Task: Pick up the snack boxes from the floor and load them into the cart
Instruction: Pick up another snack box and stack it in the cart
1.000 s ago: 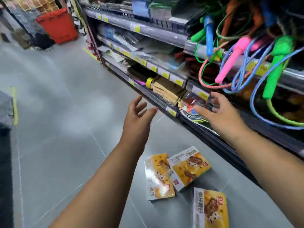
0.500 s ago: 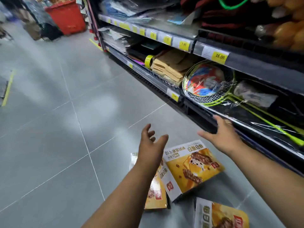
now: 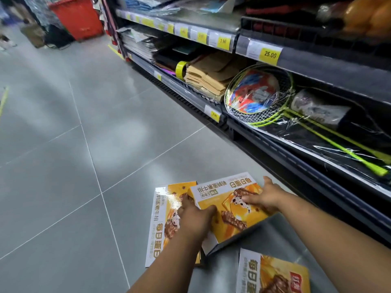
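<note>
Both hands are clamping the top box [image 3: 227, 205], left hand [image 3: 195, 220] on its near-left edge, right hand [image 3: 265, 196] on its far-right edge, fingers spreading across.

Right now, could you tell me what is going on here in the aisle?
A person is bent over three yellow snack boxes on the grey tiled floor beside a store shelf. Both hands are on the middle box, which leans on the left box: the left hand grips its near-left edge and the right hand holds its far-right side. The third box lies untouched in front. No cart can be identified with certainty; a red bin stands at the aisle's far end.
</note>
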### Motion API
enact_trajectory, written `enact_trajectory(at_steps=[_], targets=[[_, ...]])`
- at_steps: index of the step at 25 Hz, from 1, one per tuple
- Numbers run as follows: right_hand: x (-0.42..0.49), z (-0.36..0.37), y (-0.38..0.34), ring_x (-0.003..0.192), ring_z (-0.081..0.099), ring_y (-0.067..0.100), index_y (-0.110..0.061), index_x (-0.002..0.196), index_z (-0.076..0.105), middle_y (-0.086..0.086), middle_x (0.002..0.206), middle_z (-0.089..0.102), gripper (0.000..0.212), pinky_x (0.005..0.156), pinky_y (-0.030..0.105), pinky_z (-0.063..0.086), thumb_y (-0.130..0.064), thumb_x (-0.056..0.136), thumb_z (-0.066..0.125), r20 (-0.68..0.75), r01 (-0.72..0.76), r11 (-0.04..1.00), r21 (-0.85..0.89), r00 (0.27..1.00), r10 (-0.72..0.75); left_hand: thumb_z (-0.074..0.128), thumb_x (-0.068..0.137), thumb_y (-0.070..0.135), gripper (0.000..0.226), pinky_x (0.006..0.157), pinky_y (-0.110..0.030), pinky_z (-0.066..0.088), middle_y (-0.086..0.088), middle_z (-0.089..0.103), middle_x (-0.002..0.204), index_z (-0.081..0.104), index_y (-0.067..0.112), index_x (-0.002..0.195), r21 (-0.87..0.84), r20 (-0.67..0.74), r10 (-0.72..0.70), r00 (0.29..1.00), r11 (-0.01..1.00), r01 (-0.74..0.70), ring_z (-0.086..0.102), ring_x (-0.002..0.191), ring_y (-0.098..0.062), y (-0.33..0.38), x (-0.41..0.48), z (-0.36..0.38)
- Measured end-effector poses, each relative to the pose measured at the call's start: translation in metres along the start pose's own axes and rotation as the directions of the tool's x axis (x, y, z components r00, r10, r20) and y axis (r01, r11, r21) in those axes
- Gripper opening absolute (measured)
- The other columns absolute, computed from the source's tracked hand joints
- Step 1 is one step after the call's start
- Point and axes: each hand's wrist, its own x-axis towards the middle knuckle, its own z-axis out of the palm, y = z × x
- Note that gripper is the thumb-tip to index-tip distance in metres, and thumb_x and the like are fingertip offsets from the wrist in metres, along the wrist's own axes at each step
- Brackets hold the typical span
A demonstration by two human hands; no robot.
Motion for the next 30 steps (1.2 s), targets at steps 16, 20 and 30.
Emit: enact_trajectory(at_steps=[16,20,30], targets=[[-0.103,-0.06,-0.1,0.085,0.073,0.025,-0.013,0.112,0.062,0.008,0.103,0.073,0.077,0.072,0.048,0.061,-0.034,0.047,0.097,-0.095,0.151,0.747,0.647,0.988,-0.117,0.066,0.08,0.012,0.077,0.093,-0.027,0.038,-0.005,0.038,0.134,0.028,0.025,0.146,0.014,-0.097,0.307,0.947,0.952,-0.307,0.046,0.099,-0.016,0.117,-0.035,-0.107],[-0.255,-0.155,-0.197,0.091,0.07,0.025,-0.018,0.114,0.052,0.004,0.107,0.07,0.071,0.079,0.047,0.059,-0.023,0.057,0.093,-0.229,0.237,0.614,0.753,0.969,-0.093,0.071,0.079,0.016,0.086,0.106,-0.042,0.044,-0.005,0.037,0.141,0.023,0.027,0.15,0.024,-0.101,0.405,0.909,0.914,-0.405,0.049,0.115,-0.02,0.244,-0.139,-0.209],[-0.578,-0.318,-0.351,0.097,0.069,0.026,-0.021,0.121,0.051,0.004,0.109,0.067,0.057,0.087,0.052,0.056,-0.016,0.075,0.082,-0.493,0.494,0.497,0.714,0.858,-0.145,0.072,0.052,0.046,0.098,0.103,-0.048,0.046,-0.003,0.05,0.138,0.029,0.038,0.14,-0.094,-0.057,0.586,0.808,0.803,-0.589,0.056,0.12,-0.024,0.44,-0.367,-0.414]])
